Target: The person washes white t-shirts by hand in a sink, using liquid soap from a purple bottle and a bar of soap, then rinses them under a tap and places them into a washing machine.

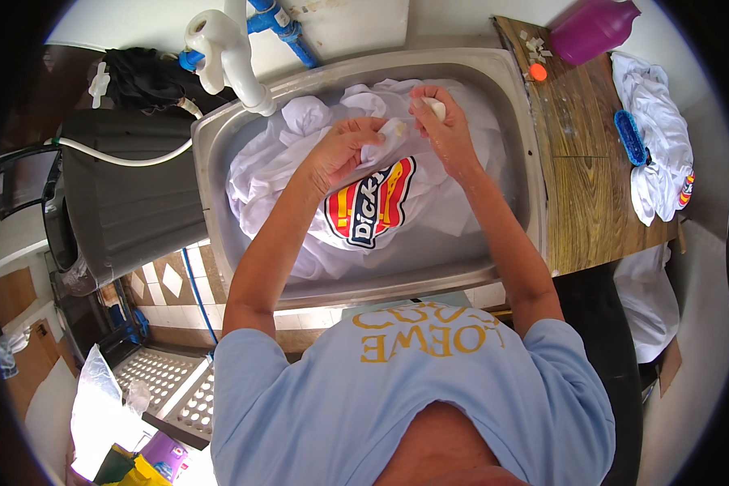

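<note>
A wet white shirt (269,188) with a red, yellow and black printed patch lies bunched in water in the steel sink (533,190). My left hand (344,151) is closed on a raised fold of it, near the sink's middle. A small yellowish stain shows on the cloth by my left fingertips. To the right of that fold, my right hand (448,136) is closed around a small off-white piece of soap (436,108). Both hands are above the water, with the soap a short way from the fold.
A white tap (223,57) reaches over the sink's back left. The wooden counter (579,186) at right bears a purple bottle (595,32), an orange cap (538,72), pale soap scraps (535,47), a blue brush (630,138) and white clothes (660,105). Left stands a dark grey tub (130,194).
</note>
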### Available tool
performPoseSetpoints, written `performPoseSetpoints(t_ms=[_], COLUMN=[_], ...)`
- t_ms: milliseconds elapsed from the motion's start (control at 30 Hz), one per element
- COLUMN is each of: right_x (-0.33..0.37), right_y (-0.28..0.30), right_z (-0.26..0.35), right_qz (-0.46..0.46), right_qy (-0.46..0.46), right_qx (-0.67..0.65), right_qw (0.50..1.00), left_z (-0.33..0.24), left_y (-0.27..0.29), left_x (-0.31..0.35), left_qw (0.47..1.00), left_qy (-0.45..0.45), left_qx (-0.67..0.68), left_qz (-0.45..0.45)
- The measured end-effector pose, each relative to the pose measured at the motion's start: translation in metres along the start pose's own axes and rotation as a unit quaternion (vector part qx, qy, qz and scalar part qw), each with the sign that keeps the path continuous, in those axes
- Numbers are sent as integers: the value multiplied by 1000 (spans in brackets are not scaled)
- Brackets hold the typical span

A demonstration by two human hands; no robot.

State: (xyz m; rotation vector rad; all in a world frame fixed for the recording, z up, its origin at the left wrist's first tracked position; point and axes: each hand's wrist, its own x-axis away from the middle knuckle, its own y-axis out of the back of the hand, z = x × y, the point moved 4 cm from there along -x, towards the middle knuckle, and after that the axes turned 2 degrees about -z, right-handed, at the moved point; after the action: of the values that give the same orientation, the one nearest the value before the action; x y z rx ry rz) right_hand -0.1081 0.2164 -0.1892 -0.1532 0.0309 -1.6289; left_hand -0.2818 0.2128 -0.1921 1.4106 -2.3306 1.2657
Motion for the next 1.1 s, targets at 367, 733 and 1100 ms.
performPoseSetpoints(t_ms=[367,733,1100], right_x=[-2,6,-18], right_y=[-47,-53,-8], right_z=[0,-3,-31], right_qz=[27,14,-11], right_qy=[202,253,-181], right_qx=[351,357,-281], right_qw=[914,899,942], left_z=[43,54,32], left_y=[-3,3,-11], left_x=[6,-1,10], left_qw=[980,937,959], left_qy=[-98,-87,-48], left_qx=[159,334,279], left_qz=[-60,55,21])
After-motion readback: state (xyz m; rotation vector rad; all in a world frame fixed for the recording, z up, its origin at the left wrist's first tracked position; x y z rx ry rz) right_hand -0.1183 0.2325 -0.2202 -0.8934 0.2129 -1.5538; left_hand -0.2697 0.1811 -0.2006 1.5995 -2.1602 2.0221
